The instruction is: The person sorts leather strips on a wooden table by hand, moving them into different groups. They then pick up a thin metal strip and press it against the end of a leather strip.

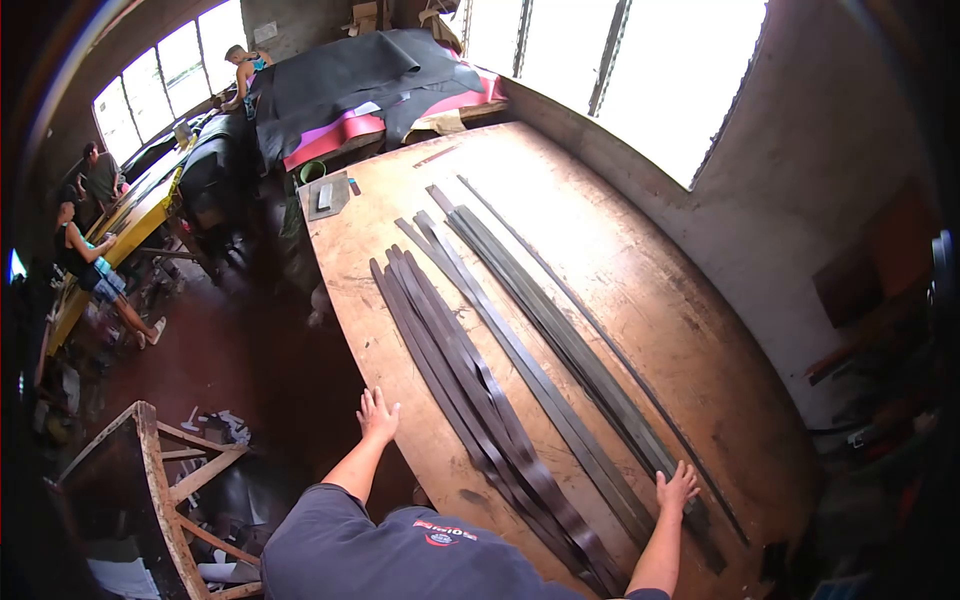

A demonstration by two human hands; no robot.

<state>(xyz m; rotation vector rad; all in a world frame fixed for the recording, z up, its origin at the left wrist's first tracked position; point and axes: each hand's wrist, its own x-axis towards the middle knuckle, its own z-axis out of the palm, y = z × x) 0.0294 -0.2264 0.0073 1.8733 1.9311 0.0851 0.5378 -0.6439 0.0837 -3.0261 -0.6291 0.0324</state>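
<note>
My left hand (378,415), fingers spread, is at the left edge of the wooden table (345,290) and holds nothing. On the other side, my right hand (678,487) lies with its fingers apart over the near end of a stack of dark grey-green leather-like strips (560,335). Between my hands runs a bundle of dark brown strips (440,365), wavy and partly overlapping. A narrower pair of grey strips (520,355) lies beside it. One thin dark strip (600,340) stretches along the right of the stack.
Black and pink sheets of material (350,85) are piled beyond the table's far end. A flat board with a small block (325,197) sits at the far left corner. A wooden frame (165,500) stands at lower left. Other people (90,250) are by a yellow-edged bench (140,215).
</note>
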